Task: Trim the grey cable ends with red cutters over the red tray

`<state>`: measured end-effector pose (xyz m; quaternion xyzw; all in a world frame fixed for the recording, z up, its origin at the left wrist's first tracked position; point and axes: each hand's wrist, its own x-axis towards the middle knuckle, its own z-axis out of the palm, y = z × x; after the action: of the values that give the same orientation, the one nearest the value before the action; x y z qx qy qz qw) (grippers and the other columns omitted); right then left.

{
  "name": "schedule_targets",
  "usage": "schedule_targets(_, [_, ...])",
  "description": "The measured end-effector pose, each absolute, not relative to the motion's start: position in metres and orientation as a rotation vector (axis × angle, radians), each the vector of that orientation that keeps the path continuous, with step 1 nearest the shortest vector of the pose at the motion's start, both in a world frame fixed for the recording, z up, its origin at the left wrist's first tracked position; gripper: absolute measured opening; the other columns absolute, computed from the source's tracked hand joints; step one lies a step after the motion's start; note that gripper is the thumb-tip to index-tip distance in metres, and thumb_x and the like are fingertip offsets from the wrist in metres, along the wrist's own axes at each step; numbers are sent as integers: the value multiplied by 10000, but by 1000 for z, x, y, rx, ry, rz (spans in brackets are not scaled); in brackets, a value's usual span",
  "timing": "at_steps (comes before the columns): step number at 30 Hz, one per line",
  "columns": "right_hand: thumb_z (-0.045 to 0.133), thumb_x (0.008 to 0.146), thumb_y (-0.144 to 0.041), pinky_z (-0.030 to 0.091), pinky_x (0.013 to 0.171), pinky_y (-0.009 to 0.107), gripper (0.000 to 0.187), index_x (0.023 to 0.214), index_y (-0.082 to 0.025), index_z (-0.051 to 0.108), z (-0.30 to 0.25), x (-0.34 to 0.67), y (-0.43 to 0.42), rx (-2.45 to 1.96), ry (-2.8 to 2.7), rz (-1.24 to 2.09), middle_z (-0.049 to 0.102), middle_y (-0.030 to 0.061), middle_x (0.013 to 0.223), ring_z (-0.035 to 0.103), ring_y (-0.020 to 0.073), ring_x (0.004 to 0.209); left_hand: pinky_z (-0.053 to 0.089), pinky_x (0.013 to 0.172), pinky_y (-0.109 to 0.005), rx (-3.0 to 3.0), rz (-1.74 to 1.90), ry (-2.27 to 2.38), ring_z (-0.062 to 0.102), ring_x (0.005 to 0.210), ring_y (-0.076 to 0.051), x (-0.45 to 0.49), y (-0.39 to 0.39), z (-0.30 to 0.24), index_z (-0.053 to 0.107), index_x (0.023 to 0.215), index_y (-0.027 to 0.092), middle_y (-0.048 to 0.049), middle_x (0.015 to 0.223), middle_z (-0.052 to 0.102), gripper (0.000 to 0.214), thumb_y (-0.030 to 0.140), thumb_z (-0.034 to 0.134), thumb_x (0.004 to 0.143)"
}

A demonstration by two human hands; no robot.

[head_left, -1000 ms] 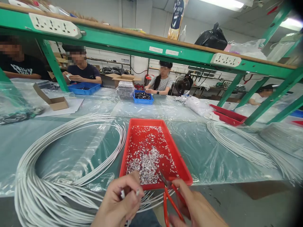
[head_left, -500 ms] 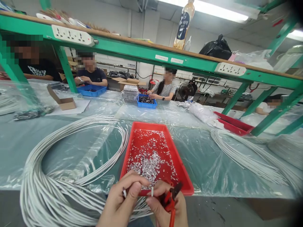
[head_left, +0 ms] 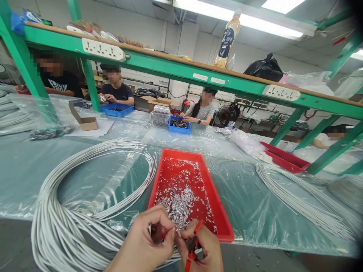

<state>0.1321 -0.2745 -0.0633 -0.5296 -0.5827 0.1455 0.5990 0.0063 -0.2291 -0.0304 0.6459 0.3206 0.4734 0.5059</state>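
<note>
My left hand (head_left: 149, 236) is closed at the near end of the red tray (head_left: 227, 223), thumb and forefinger pinched at the tip of a white cable (head_left: 178, 232). A second small white end pokes out between its other fingers. Close beside it, my right hand (head_left: 210, 243) is wrapped round red-handled cutters (head_left: 191, 254) with a dark metal head, and its fingers also touch the cable just below the tip. Silvery foil scraps (head_left: 180, 204) lie heaped and scattered in the tray. Fingers partly hide the cable and the cutters' jaws.
A big coil of white cables (head_left: 53, 200) lies left of the tray, with another bundle (head_left: 300, 200) to the right. Across the plastic-covered table, several people work by blue trays (head_left: 180, 129). A green shelf (head_left: 170, 66) spans overhead, holding a bottle (head_left: 227, 43).
My left fingertips have drawn in to the cable's tip, which now tilts. The cutters have turned in my right hand, their dark head lower and further left. The whole view has shifted slightly.
</note>
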Motion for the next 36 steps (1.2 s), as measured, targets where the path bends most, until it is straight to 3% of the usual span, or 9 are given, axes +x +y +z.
schedule_targets(5, [704, 667, -290, 372, 495, 187, 125, 638, -185, 642, -59, 123, -278, -1033, -1015, 794, 556, -30, 511, 496, 99, 461, 290, 476, -207, 1560, 1074, 748, 407, 523, -88, 4, -226, -25, 503, 591, 149, 16, 610, 453, 116, 125, 555, 692])
schedule_targets(8, [716, 678, -321, 398, 502, 188, 145, 638, -200, 648, -56, 119, -281, -960, -952, 917, 554, -42, 469, 454, 76, 398, 314, 498, -211, 1542, 977, 668, 430, 545, -91, 3, -224, -24, 550, 638, 146, 8, 637, 468, 138, 202, 555, 764])
schedule_targets(12, [745, 628, -228, 387, 508, 185, 146, 691, -185, 620, -61, 119, -282, -1134, -868, 632, 559, -35, 595, 489, 83, 489, 333, 531, -234, 1557, 1004, 657, 452, 602, -118, 4, -225, -25, 647, 742, 151, -22, 677, 501, 156, 276, 570, 795])
schedule_targets(14, [709, 668, -210, 382, 518, 195, 140, 707, -170, 581, -63, 120, -281, -1154, -950, 467, 536, -22, 652, 500, 96, 542, 350, 539, -241, 1538, 1021, 656, 459, 602, -125, 4, -226, -25, 650, 743, 148, -32, 681, 518, 163, 278, 569, 796])
schedule_targets(19, [567, 780, -153, 281, 456, 196, 166, 653, -179, 464, -58, 122, -277, -1160, -1273, 274, 427, -49, 578, 372, 81, 491, 370, 532, -233, 1518, 1018, 690, 469, 581, -126, 5, -229, -22, 627, 665, 141, -33, 650, 524, 169, 247, 563, 780])
schedule_targets(25, [535, 706, -95, 349, 525, 222, 100, 709, -193, 552, -60, 124, -278, -1238, -1340, 255, 530, -15, 632, 484, 127, 562, 318, 477, -202, 1530, 1098, 773, 404, 512, -90, 5, -228, -24, 539, 569, 139, 7, 588, 466, 115, 132, 596, 668])
schedule_targets(28, [545, 731, -148, 351, 513, 215, 86, 681, -183, 605, -54, 126, -279, -1255, -1329, 399, 583, -11, 597, 490, 119, 521, 271, 453, -198, 1588, 1076, 768, 388, 500, -82, 5, -227, -28, 509, 570, 137, 15, 574, 453, 122, 124, 574, 672])
schedule_targets(33, [647, 734, -234, 375, 521, 210, 65, 688, -192, 628, -41, 126, -285, -984, -1076, 904, 587, -37, 565, 519, 109, 503, 334, 470, -216, 1549, 853, 639, 471, 482, -85, 4, -224, -21, 521, 649, 141, 14, 633, 465, 145, 222, 540, 768])
schedule_targets(36, [741, 669, -365, 396, 488, 205, 230, 680, -170, 621, -42, 121, -288, -810, -866, 1261, 637, -8, 589, 559, 103, 452, 300, 483, -208, 1606, 802, 703, 408, 502, -76, 7, -215, -14, 544, 643, 135, 24, 607, 461, 134, 204, 563, 757])
